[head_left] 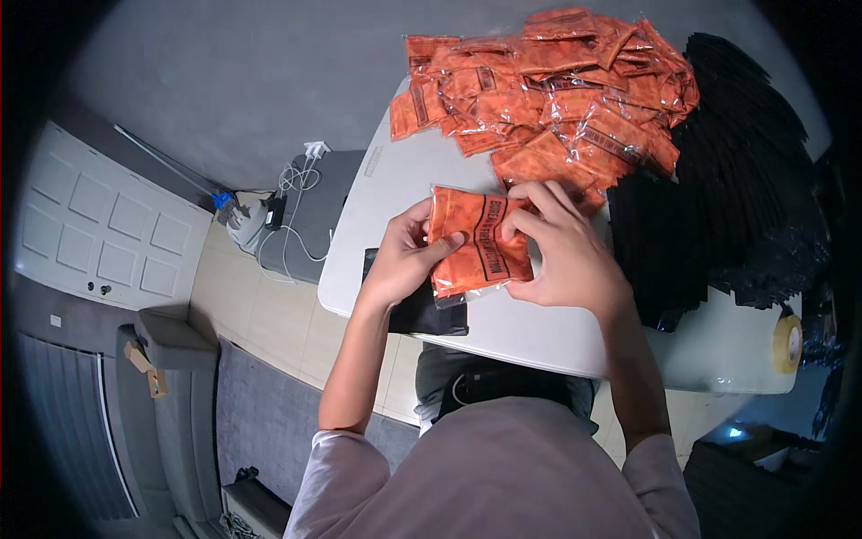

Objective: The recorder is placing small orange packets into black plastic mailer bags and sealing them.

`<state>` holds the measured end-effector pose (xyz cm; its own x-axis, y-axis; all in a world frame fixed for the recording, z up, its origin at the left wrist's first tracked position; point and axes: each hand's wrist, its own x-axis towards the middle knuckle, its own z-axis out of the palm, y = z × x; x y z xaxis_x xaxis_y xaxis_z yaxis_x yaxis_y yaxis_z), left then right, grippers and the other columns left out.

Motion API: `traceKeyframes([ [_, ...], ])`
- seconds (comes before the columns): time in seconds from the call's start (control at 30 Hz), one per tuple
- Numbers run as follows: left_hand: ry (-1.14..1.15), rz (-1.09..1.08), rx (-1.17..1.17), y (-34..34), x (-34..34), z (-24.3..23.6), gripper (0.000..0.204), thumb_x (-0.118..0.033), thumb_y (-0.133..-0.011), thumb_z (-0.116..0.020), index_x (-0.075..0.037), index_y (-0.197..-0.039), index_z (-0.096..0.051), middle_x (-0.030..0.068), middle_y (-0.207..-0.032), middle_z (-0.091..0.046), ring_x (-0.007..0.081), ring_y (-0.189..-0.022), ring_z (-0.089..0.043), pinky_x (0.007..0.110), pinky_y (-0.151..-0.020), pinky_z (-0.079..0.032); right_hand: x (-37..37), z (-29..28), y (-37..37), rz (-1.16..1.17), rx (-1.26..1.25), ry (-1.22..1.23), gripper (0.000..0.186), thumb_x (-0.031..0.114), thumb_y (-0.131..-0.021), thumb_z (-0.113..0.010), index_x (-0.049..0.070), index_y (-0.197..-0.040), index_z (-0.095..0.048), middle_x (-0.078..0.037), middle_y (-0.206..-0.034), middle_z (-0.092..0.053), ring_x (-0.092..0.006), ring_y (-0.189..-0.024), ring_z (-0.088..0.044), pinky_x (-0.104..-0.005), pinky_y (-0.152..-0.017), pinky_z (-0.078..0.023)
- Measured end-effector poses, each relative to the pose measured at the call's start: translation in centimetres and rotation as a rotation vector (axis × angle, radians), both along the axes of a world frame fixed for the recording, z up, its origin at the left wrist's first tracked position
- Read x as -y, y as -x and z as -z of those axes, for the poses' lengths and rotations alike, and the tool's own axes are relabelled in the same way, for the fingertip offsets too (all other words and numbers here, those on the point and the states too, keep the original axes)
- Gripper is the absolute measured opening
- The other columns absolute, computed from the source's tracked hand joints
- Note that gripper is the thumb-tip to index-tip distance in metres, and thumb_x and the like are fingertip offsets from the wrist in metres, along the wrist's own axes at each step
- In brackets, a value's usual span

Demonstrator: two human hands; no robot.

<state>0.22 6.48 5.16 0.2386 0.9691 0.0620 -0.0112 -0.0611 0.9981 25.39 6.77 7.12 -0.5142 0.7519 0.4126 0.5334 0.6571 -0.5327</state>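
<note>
My left hand [406, 258] grips an orange plastic-wrapped packet [480, 251] by its left side, thumb across its printed face. My right hand [557, 247] has its fingers bent onto the packet's right side, its thumb at the lower right. The packet is held over a flat black item [391, 314] lying near the white table's [539, 337] front edge. A large pile of similar orange packets [539, 81] covers the back of the table, and stacks of black items [736, 198] fill its right side.
A yellowish tape roll [786, 346] sits at the table's right front. Left of the table are a grey surface [323, 207] with white cables [292, 184], a tiled floor [296, 332], a grey sofa [171, 431] and a white door [108, 216]. My lap is below the table edge.
</note>
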Motion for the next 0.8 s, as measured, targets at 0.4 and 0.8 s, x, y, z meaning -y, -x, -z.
traceKeyframes([
  [0.4, 0.184, -0.239, -0.315, -0.3, 3.4, 0.0, 0.041, -0.019, -0.103, -0.072, -0.002, -0.139, -0.063, 0.0106, -0.112, -0.079, 0.0146, -0.101, -0.075, 0.029, -0.079, -0.061, -0.4, 1.5, -2.7, -0.118, -0.149, -0.003, 0.032, 0.007, -0.065, -0.082, 0.003, -0.094, -0.07, -0.012, -0.114, -0.066, -0.0334, -0.113, -0.061, -0.0418, -0.098, -0.05],
  [0.8, -0.109, -0.401, -0.826, -0.9, 7.5, 4.3, 0.062, -0.039, -0.078, -0.094, -0.001, -0.11, -0.056, 0.0104, -0.076, -0.06, 0.027, -0.068, -0.061, 0.039, -0.064, -0.052, 0.0, 1.3, -3.2, 0.023, -0.215, 0.107, 0.032, 0.008, -0.068, -0.082, 0.001, -0.097, -0.07, -0.013, -0.111, -0.068, -0.0341, -0.104, -0.07, -0.0385, -0.092, -0.055],
])
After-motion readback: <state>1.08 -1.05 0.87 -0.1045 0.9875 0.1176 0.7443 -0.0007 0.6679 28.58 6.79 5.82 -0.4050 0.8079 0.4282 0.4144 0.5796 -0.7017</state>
